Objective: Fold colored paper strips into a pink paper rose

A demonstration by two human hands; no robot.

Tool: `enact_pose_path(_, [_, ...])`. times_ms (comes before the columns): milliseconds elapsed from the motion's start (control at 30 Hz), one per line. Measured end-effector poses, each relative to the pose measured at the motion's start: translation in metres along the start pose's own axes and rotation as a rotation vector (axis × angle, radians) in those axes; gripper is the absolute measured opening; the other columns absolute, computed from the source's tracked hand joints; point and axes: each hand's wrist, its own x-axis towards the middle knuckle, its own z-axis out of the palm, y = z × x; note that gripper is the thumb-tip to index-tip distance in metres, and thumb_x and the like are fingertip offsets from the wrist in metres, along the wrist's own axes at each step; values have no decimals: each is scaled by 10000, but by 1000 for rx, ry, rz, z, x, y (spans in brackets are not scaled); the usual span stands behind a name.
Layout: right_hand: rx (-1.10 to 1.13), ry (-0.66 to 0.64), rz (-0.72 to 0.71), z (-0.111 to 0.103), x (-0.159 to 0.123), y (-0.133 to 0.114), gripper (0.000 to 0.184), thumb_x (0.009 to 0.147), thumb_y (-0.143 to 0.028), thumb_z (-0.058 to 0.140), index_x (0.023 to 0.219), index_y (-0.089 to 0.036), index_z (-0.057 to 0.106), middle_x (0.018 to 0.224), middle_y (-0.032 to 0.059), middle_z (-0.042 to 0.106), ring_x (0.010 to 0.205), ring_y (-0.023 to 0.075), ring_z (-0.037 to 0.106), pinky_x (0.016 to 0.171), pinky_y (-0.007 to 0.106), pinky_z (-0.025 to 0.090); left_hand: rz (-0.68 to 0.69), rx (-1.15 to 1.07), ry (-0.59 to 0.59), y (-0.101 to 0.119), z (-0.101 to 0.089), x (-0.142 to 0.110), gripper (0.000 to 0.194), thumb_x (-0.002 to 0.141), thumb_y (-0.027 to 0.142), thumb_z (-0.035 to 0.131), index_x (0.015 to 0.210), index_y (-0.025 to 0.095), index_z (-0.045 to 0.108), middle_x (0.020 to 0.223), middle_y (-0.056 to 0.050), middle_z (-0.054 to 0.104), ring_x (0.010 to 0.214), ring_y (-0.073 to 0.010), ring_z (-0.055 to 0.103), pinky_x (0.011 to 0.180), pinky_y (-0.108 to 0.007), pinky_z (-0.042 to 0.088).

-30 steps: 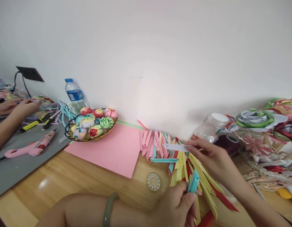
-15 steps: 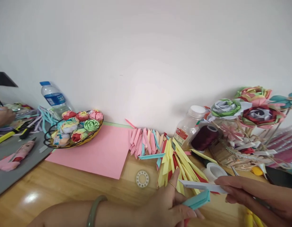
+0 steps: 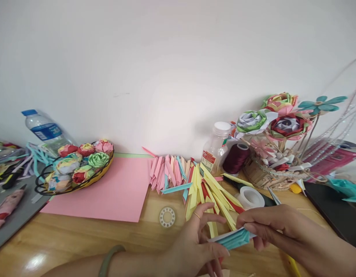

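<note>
My left hand (image 3: 199, 244), wearing a ring and a bangle, is closed on a folded teal paper strip (image 3: 234, 239) low in the middle of the view. In my right hand (image 3: 276, 227), a white paper strip (image 3: 219, 237) is pinched between thumb and fingers. The white strip lies along the upper edge of the teal one, and the right fingertips also touch the teal strip's end. Just beyond both hands, folded yellow strips (image 3: 199, 188) fan out with red ones among them. Part of the white strip is hidden by my fingers.
Pink folded strips (image 3: 166, 171) stand near the wall, beside a pink sheet (image 3: 108, 200) and a basket of paper flowers (image 3: 108, 169). A small holed disc (image 3: 167, 217), a tape roll (image 3: 251, 198), a plastic bottle (image 3: 214, 152), a thread spool (image 3: 236, 158) and a flower basket (image 3: 267, 179) surround the hands.
My right hand has moved left and brought the white strip against the teal strip. The view has turned somewhat to the right, and the other person's hand at the left has left the view.
</note>
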Motion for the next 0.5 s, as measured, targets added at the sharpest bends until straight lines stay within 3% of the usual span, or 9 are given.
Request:
enact_pose_path(67, [-4,-147,-4,2,-1,1,262,824,-388,468,780,-250,686,658,2,669,611,156,615,574,225,492,-9,9,23,0,1,1,621,560,293,711,1099,211,414,1157,-115,499,385,-30,538,340,-169,397])
enact_pose_path(133, [-7,-186,-3,6,-2,0,245,792,-412,514,895,-256,672,744,15,677,679,176,616,626,251,491,-17,28,40,-1,1,1,515,580,343,691,1007,142,486,857,-48,594,370,-39,509,362,-180,392])
enact_pose_path(233, [-4,-232,13,14,1,-2,251,715,-398,616,930,-270,644,798,4,666,711,177,599,645,256,481,-23,59,55,1,2,1,471,593,416,666,906,90,537,577,20,534,381,-56,479,390,-190,372])
enact_pose_path(400, [-2,-188,39,26,6,0,167,813,-338,490,900,-238,591,814,11,637,756,169,577,680,258,458,-4,98,58,6,4,-1,465,602,485,648,822,94,523,636,-19,554,505,-84,510,455,-213,390])
enact_pose_path(500, [2,-133,36,28,5,4,229,799,-346,504,990,-239,570,877,25,629,817,186,573,730,280,457,1,86,-29,2,3,-1,477,633,536,609,823,122,464,619,-16,565,522,-91,530,466,-200,377])
